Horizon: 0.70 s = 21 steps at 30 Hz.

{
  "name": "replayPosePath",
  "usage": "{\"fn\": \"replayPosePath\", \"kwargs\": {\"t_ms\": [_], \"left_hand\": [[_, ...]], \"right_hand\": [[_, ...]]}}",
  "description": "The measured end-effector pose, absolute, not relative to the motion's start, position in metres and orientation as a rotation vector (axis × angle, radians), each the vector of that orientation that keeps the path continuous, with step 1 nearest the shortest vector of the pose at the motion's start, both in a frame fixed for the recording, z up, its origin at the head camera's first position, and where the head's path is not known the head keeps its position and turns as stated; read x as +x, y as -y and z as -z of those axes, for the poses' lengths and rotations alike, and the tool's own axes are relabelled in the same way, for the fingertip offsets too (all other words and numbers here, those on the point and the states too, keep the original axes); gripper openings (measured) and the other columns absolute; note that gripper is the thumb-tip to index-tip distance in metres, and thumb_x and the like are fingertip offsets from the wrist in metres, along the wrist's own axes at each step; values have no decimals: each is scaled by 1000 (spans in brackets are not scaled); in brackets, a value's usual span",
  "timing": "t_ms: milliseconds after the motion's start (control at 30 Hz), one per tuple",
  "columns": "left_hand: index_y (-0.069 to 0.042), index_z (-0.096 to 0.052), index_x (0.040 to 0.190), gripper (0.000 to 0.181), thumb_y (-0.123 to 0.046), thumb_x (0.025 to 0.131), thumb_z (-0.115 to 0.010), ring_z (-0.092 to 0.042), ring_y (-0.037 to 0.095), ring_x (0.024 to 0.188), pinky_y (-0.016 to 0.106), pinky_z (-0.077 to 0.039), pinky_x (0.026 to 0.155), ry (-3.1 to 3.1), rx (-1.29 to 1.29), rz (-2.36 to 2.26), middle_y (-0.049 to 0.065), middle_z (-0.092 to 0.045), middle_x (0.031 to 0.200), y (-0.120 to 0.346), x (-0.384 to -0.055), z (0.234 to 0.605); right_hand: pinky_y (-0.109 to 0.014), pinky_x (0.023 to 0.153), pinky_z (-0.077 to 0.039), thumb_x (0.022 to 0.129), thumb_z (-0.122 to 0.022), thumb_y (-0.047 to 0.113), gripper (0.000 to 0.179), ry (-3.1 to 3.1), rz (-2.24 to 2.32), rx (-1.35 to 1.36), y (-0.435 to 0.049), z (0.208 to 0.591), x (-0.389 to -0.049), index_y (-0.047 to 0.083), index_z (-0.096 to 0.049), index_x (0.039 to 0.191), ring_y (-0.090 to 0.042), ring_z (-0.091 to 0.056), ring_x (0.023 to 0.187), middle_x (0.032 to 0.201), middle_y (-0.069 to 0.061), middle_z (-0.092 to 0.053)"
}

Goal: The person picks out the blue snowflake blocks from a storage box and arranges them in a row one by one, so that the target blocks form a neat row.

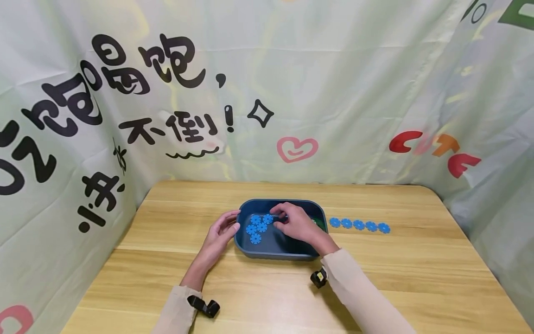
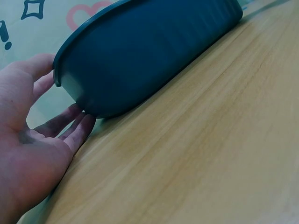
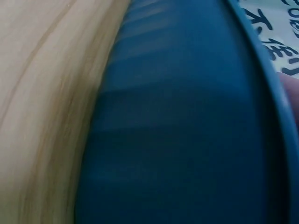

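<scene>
A dark blue plastic tub [image 1: 275, 255] stands on the table. Several blue notched discs [image 1: 255, 238] lie in its left half. My left hand [image 1: 222, 232] rests its fingertips against the tub's left end. In the left wrist view, the fingers of the left hand [image 2: 37, 126] touch the tub wall [image 2: 140, 56] near the rim and lower down. Over the inside of the tub is my right hand [image 1: 297, 223], thumb and forefinger spread apart beside the nearest blue disc [image 1: 267, 218]. The right wrist view shows mostly the tub's side [image 3: 187, 116], with part of a hand [image 3: 290, 93] at the edge.
A row of several blue notched discs [image 1: 359, 225] lies on the wooden table [image 1: 258, 297] right of the tub. Green pieces [image 1: 320, 223] show at the tub's right end, partly hidden by the right hand. A printed curtain [image 1: 354, 93] hangs behind the table.
</scene>
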<state>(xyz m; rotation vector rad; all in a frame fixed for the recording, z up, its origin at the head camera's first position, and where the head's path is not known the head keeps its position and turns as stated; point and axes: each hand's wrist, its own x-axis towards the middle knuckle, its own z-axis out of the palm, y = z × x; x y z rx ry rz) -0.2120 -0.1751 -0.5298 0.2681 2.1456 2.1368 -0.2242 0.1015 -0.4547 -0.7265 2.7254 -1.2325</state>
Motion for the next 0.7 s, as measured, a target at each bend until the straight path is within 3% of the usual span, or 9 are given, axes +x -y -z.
{"fn": "replayPosePath", "kwargs": {"t_ms": [300,700], "left_hand": [[-22,-58,142,40,-25,103,-66,-50,29,136,30,-50,104,-2141,277,-2157,8,-53,145,176,-212,529],[-19,-57,143,44,-30,101,-68,-49,30,136,32,-51,104,-2135,283,-2163,9,-53,145,175,-212,528]], "right_hand": [[-50,100,-52,95,-69,1,30,-2718,1090,-685,-85,464,-232,1,-68,125,-34,-61,116,127,-15,-65],[-45,96,-55,91,-75,0,29,-2782,986,-709,-87,471,-230,0,-71,120,-29,-63,107,117,-10,-66]]}}
